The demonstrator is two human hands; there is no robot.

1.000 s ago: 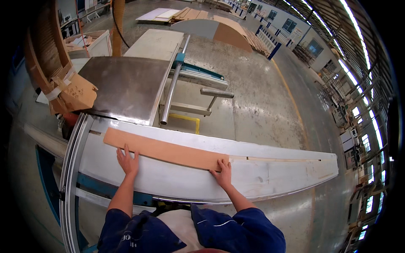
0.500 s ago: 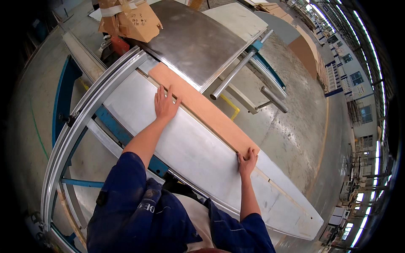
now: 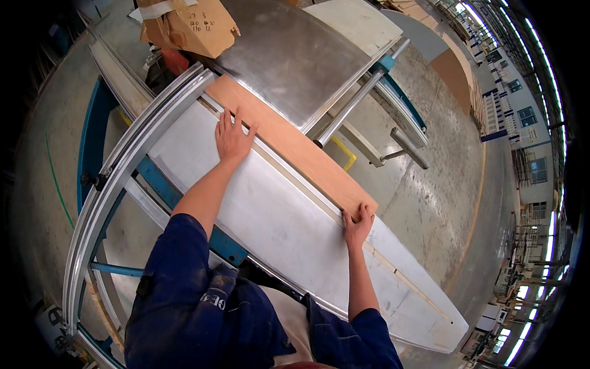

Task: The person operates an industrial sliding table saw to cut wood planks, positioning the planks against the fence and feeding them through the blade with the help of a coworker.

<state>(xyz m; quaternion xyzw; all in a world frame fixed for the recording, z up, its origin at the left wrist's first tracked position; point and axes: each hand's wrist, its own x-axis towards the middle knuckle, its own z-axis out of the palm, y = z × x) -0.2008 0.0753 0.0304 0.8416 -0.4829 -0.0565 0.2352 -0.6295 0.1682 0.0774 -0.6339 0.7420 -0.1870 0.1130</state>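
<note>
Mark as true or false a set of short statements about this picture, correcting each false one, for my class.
1. The left hand touches the orange-brown board. True.
2. The right hand is well clear of the board. False: its fingers touch the board near the end farther from the metal rail.
3. The board lies on a light grey table. True.
4. The torn cardboard lies between the two hands. False: it is beyond the board, at the top left of the view.
5. The person's sleeves are bright yellow. False: they are dark blue.
6. The two hands are apart from each other. True.
</note>
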